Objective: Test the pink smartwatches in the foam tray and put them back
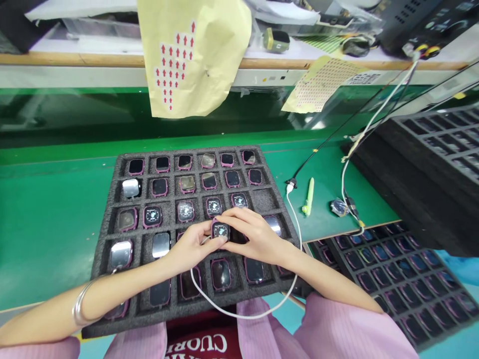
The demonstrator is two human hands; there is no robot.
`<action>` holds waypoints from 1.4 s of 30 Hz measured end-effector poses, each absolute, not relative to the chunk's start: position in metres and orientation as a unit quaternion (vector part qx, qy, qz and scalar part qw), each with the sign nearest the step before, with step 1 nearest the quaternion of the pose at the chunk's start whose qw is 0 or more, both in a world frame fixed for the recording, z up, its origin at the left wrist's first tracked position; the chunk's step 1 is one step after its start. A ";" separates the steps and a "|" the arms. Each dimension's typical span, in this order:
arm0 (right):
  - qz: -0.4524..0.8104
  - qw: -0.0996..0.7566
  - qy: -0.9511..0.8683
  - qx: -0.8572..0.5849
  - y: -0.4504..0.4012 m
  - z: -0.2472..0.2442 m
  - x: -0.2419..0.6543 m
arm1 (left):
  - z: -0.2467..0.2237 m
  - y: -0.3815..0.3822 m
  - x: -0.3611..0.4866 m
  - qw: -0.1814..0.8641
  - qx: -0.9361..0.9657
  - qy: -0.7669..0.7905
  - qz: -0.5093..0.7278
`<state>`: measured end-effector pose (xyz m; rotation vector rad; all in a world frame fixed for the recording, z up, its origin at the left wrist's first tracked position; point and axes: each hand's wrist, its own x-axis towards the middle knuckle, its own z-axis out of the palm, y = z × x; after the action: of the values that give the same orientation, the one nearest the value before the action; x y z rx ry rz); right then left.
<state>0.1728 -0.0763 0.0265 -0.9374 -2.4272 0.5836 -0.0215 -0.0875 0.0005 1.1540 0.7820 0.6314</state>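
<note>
A pink-framed watch face [220, 231] with a lit screen is held between both hands above a dark foam tray [101, 239]. My left hand [194, 244] grips its left side, the thumb on the lower edge of the screen. The fingers of my right hand [254, 234] pinch its right side and top. A white cable [239, 316] comes out near my left fingers, loops below the tray's front edge and runs up to a connector [290, 186]. More watch faces lie in the tray's compartments, several with lit dials [152, 215].
On the green table [48, 214] right of the tray lie a light green pen [309, 197] and a small wrapped item [339, 207]. Stacked foam trays [411, 164] stand at the right, with further filled trays [396, 279] below. Cables hang from the shelf [97, 60].
</note>
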 end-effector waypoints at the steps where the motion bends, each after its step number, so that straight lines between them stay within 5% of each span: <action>1: 0.209 0.234 -0.885 -0.343 -0.077 0.026 0.173 | 0.000 -0.087 -0.022 0.719 0.526 0.354 0.285; 17: 0.215 0.315 -0.829 -0.408 -0.052 0.042 0.237 | 0.002 -0.096 -0.024 0.703 0.547 0.402 0.210; 31: 0.121 -0.006 -0.881 -0.457 -0.091 0.066 0.272 | 0.004 -0.103 -0.025 0.710 0.516 0.423 0.224; 42: 0.127 0.004 -0.886 -0.447 -0.089 0.056 0.277 | 0.015 -0.109 -0.025 0.736 0.507 0.403 0.199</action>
<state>0.2771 -0.0893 0.0564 -1.4002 -2.7760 0.3980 -0.0252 -0.1085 0.0154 1.1138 0.8846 0.4374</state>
